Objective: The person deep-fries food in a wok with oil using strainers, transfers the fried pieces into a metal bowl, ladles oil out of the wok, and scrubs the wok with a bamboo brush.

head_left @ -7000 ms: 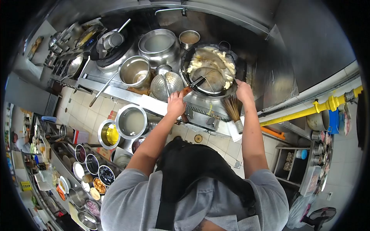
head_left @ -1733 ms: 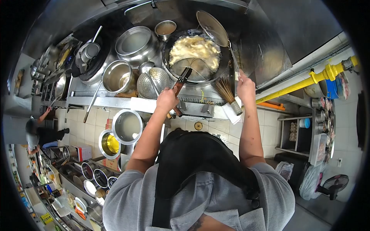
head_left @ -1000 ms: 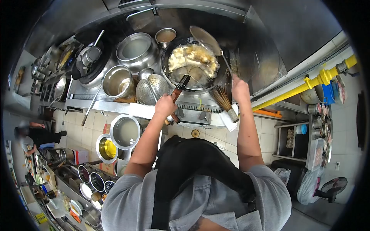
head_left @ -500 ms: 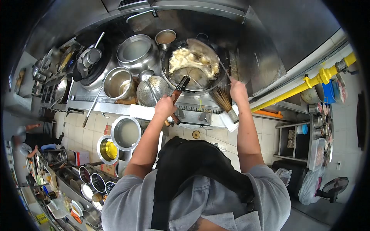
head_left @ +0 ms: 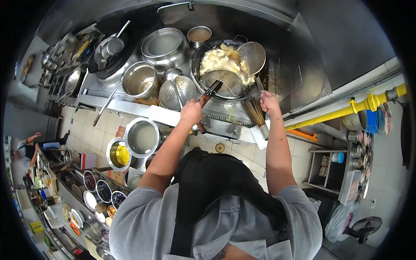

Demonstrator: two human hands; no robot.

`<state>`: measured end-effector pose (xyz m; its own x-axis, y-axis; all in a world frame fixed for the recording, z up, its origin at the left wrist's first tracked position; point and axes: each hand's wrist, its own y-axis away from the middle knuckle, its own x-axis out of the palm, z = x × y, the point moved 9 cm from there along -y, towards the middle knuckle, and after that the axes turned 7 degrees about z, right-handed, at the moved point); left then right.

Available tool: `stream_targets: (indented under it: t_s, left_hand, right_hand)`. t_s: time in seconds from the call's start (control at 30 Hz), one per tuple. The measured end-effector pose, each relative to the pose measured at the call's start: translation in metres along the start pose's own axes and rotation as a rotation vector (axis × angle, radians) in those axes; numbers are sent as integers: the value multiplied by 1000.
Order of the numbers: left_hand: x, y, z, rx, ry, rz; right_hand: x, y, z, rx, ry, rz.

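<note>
My left hand [head_left: 191, 113] is closed around the wooden handle of a wire strainer [head_left: 223, 83], whose round mesh lies at the near side of the wok [head_left: 196, 65]. Pale yellow, fried-looking pieces [head_left: 223, 60] fill the far part of the wok, beyond that mesh. My right hand [head_left: 270, 102] has its fingers curled round the handle end of a fine-mesh skimmer [head_left: 252, 57]. The skimmer's round head is at the wok's right rim, beside the pieces. Just below my right hand lies a bamboo brush [head_left: 256, 113]. What the pieces are, I cannot tell.
Left of the wok are a perforated ladle [head_left: 177, 93], a steel pot [head_left: 139, 80] and a larger pot [head_left: 162, 45]. A small pot [head_left: 199, 34] stands behind. A yellow pipe [head_left: 346, 108] runs along the right. Another person [head_left: 28, 149] is at far left.
The skimmer head has swung to the right rim of the wok, turning its round face into view. My left hand still grips the wire strainer. The whole view has shifted somewhat.
</note>
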<state>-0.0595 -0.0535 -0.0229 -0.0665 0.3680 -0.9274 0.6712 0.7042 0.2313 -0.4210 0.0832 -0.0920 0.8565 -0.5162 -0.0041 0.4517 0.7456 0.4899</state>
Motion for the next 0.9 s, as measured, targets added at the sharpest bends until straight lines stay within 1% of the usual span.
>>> stream_targets:
  t_s: [0.03,0.07,0.13,0.2,0.27,0.3,0.33,0.4,0.43,0.5,0.53,0.57,0.63,0.67,0.7,0.73,0.77,0.8,0.87,0.9]
  left_hand:
    - [3,-2,3,4,-2,-12]
    - [8,-3,6,-2,3,-18]
    - [16,-9,11,-3,-12,-14]
    - [25,-12,16,-5,3,-32]
    - [28,-14,19,-9,-25,-76]
    - [26,-11,18,-18,-23,-61]
    - [29,-12,22,-26,-20,-61]
    - [33,-13,27,-23,19,-111]
    - [37,-13,29,-29,21,-113]
    - [33,-9,27,0,16,-183]
    - [32,-7,26,-3,17,-185]
    - [33,-8,25,10,12,-156]
    - [19,-2,14,24,9,-127]
    - [12,2,9,4,11,-68]
    - [8,7,5,-15,12,-7]
    - [4,10,1,-13,11,-5]
    - [1,11,-1,-22,17,25]
    - [-1,9,-1,-32,24,49]
    - [-7,11,-2,-5,16,7]
    - [-7,14,-4,21,10,-19]
  right_hand:
    - [11,8,1,60,-143,45]
    - [16,20,7,58,-136,51]
    - [20,35,22,-15,-64,57]
    - [26,54,36,-15,-33,38]
    - [30,75,64,-100,186,-79]
    - [27,78,76,-95,363,-113]
    - [27,73,75,-94,367,-105]
    - [42,91,127,-659,1059,-384]
    - [54,107,142,-429,983,-341]
    - [66,120,156,-430,1009,-328]
    - [71,121,158,-427,1030,-320]
    - [73,118,158,-429,1031,-320]
    - [87,111,156,-524,1077,-247]
    - [90,103,155,-525,1079,-249]
    - [95,88,148,-460,1140,-214]
    - [98,73,137,-394,1197,-179]
    - [94,59,130,-423,1208,-154]
    - [94,62,132,-427,1207,-159]
    - [89,80,139,-404,1110,-240]
    - [97,97,147,-415,1126,-255]
